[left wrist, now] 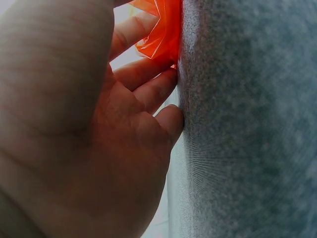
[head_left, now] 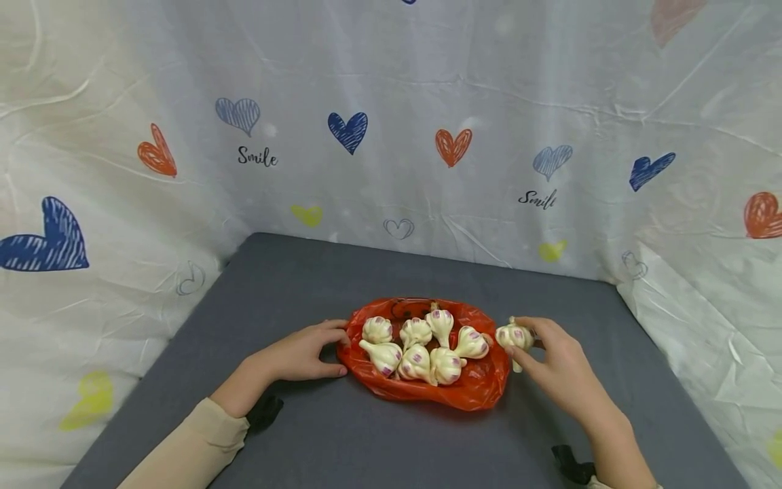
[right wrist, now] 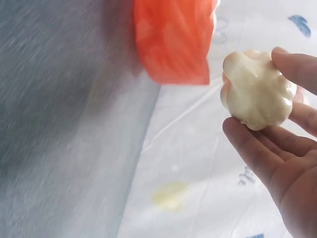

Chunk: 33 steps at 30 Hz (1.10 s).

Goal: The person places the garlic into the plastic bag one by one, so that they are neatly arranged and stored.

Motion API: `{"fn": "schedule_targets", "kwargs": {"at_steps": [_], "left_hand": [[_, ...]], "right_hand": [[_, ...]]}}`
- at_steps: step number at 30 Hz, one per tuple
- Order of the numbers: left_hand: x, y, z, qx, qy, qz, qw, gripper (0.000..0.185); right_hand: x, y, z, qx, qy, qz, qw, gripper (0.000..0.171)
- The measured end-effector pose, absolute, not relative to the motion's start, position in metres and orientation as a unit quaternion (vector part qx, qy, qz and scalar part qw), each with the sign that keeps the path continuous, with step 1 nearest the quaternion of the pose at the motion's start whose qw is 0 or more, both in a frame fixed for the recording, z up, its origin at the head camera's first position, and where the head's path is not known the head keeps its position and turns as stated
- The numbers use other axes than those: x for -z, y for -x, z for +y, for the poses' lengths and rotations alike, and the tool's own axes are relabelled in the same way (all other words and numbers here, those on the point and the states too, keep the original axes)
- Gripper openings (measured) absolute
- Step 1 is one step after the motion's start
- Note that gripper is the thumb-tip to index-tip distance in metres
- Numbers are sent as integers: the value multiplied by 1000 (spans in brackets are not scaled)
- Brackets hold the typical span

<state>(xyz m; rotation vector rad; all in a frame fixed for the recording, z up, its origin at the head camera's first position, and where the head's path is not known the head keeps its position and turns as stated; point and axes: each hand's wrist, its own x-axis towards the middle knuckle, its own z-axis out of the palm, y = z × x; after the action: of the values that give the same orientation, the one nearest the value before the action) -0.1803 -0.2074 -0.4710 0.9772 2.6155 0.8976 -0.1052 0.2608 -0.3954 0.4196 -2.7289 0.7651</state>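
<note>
A red plastic bag (head_left: 421, 394) lies wide open on the dark grey table, its rim spread around several white garlic bulbs (head_left: 415, 363) with purple streaks. My left hand (head_left: 308, 353) holds the bag's left end, fingers over the rim and thumb at its side. The left wrist view shows those fingers against the red film (left wrist: 166, 29), low beside the tabletop. Just past the bag's right rim, my right hand (head_left: 559, 363) pinches one garlic bulb (right wrist: 257, 89) between thumb and fingers. That bulb is held up above the table, close to the bag.
The grey tabletop (head_left: 342, 441) extends around the bag on all sides. A white curtain with printed hearts (head_left: 391, 81) stands behind the table and along both sides. Dark wrist straps (head_left: 265, 412) show at both wrists.
</note>
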Motion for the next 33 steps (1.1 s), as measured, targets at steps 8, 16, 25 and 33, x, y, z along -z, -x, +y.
{"fn": "schedule_targets", "kwargs": {"at_steps": [8, 16, 25, 33], "left_hand": [[472, 180, -207, -300, -334, 887, 106, 27], [471, 181, -207, -299, -332, 888, 109, 27], [472, 182, -207, -298, -333, 889, 105, 26], [473, 182, -207, -298, -331, 889, 108, 26]], "right_hand": [[399, 112, 242, -273, -157, -941, 125, 47], [404, 116, 233, -278, -174, -938, 115, 46], [407, 117, 229, -281, -177, -936, 113, 47], [409, 118, 227, -279, -177, -937, 114, 47]]}}
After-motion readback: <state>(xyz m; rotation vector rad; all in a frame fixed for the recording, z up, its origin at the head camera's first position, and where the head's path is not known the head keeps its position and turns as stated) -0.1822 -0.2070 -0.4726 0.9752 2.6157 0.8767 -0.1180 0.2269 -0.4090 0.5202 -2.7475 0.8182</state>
